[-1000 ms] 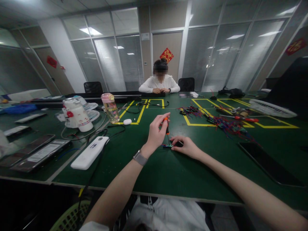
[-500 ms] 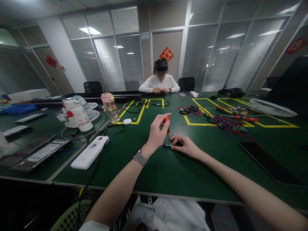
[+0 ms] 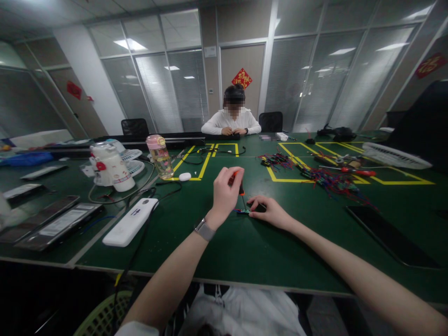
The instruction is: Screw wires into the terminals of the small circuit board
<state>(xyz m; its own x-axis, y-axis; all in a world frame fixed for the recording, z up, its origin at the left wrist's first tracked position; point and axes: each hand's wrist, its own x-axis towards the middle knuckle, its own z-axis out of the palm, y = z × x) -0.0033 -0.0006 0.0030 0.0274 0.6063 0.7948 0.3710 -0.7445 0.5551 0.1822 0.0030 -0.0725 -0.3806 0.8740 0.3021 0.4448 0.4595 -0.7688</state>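
Note:
My left hand (image 3: 226, 191), with a watch at the wrist, is closed around the orange and black handle of a screwdriver (image 3: 242, 189). The screwdriver leans slightly, its thin shaft pointing down. Its tip meets a small green circuit board (image 3: 243, 212) lying on the table, with thin wires at its left end. My right hand (image 3: 268, 211) rests on the table and pinches the board's right end between thumb and fingertips. The exact contact of the tip with the board is too small to make out.
On the green table (image 3: 217, 252), circuit boards with red and blue wires (image 3: 329, 182) lie to the right, beside a dark flat panel (image 3: 388, 233). A white power bank (image 3: 131, 221), a pink-lided bottle (image 3: 160, 157) and a white jug (image 3: 112, 168) stand left. Across sits another person (image 3: 231, 122).
The fingers of my left hand have curled further round the screwdriver's handle, and the handle has tipped a little to the left. My right hand stays in place on the board.

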